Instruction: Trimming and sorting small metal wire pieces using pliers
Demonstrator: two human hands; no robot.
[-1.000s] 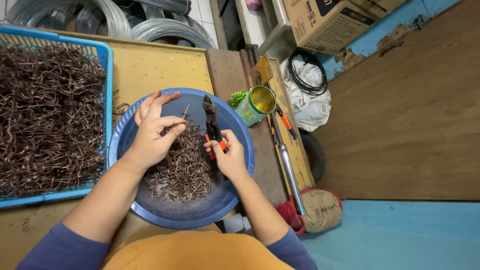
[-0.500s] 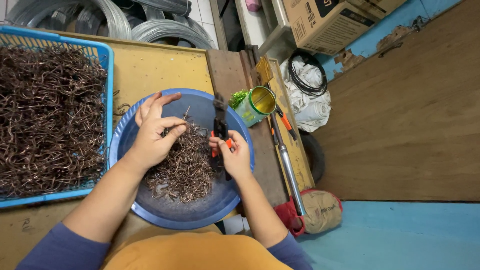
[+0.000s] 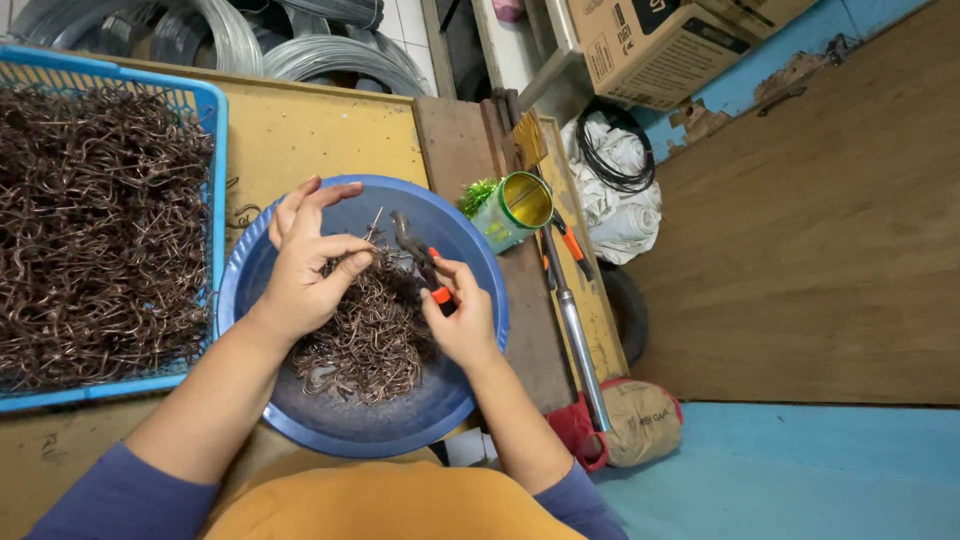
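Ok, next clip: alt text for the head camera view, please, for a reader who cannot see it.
Seen from above, a person's left hand pinches a bent wire piece over a blue basin of brown wire hooks, while the right hand holds orange-handled pliers beside it. A blue basket heaped with similar hooks sits to the left, an open green tin to the right.

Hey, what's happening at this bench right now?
A person sits over a round blue basin holding a pile of bent brown wire pieces. The left hand pinches one wire piece above the pile, while the right hand holds orange-handled pliers pointed toward it. To the left, a blue basket is heaped with many more of the same wire pieces. A green tin can stands open just beyond the basin, and coils of grey wire lie at the back.
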